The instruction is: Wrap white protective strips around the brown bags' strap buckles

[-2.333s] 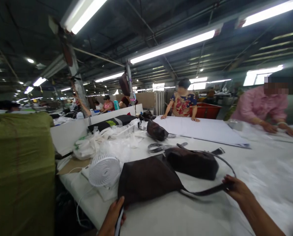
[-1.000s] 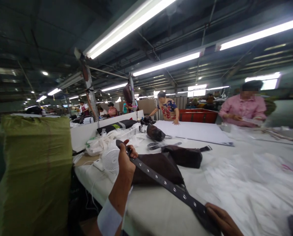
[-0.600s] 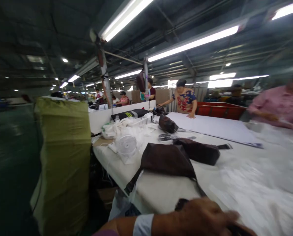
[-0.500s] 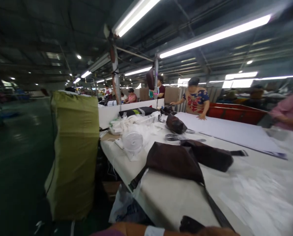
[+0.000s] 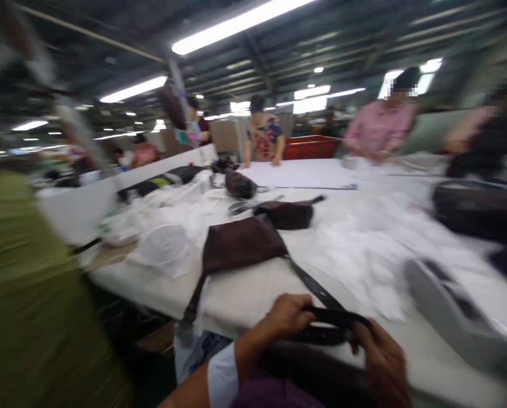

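Leftmost, an olive wrapped bundle stands blurred beside the table. Next comes a white fan, its grille facing the near side, with pale plastic heaped behind it. Right of the fan, a dark brown bag lies flat near the table's front edge; one strap end hangs down from its left corner, and from its right corner the black strap with metal eyelets runs toward the person. A smaller dark bag rests just behind it. The left hand, with a white band on the forearm, pinches the strap between thumb and fingers. Farther right, the right hand curls around the strap, its fingers smeared by motion, so that a loop bends between the two hands. Beyond, a co-worker in a pink shirt stands at the far side. Crumpled clear plastic spreads over the table there, and a grey tray sits at the right, below a blurred dark object
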Motion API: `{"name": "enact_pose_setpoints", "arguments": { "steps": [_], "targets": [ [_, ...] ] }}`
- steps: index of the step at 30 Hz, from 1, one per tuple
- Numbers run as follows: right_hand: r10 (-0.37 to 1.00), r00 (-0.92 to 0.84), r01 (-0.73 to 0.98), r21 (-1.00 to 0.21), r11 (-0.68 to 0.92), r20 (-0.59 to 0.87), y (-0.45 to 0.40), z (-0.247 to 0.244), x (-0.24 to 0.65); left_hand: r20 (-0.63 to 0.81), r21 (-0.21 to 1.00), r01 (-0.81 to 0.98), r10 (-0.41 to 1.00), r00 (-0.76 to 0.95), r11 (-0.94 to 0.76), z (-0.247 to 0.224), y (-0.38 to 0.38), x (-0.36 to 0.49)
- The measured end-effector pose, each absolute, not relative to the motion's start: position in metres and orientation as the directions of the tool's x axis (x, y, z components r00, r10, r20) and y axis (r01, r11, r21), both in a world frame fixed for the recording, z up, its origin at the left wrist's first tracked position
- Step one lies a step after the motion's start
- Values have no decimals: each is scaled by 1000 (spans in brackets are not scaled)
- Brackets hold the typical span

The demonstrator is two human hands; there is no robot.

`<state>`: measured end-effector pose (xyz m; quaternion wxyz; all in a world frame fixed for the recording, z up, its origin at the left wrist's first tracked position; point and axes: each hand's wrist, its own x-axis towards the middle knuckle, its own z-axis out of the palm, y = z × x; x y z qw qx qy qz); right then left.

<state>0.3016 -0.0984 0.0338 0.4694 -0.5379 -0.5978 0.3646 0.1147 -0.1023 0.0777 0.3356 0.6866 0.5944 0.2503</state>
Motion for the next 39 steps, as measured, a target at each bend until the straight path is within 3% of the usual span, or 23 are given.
{"name": "enact_pose_setpoints", "arguments": {
  "steps": [3,7,9,12,16,19,23,26,30,36,39],
  "targets": [
    [995,90,-48,-998,-41,-45,-87,24,295,-87,685,710,949,301,-163,76,-69,105],
    [983,169,-119,-991,-56,-75,-61,2,314,-17,381,902,974,225,-202,44,-17,101],
    [953,303,-37,-999,5,-6,-67,-5,333,-68,302,940,979,190,-162,23,-10,100],
    [830,528,221,-973,68,178,-83,-13,375,-125,216,967,979,161,-131,0,-12,99],
    [572,687,574,-818,-48,448,-98,-22,449,-83,141,986,991,107,-95,-9,-16,100],
    [511,630,752,-625,-210,585,-109,-29,494,-65,126,986,991,116,-107,-9,-15,100],
    [620,514,856,-402,-324,593,-110,-41,518,-71,117,988,992,107,-98,-6,-15,101],
    [672,483,870,-397,-293,562,-101,-43,525,-71,107,990,992,100,-92,-4,-16,102],
    [641,482,866,-439,-242,597,-92,-40,540,-80,133,987,991,105,-94,-2,-17,101],
    [900,203,965,-235,-117,385,-106,-54,565,-45,144,982,991,129,-121,-9,-16,97],
    [913,184,951,-301,-72,363,-111,-57,573,-43,146,982,990,131,-124,-14,-16,94]
  ]
}}
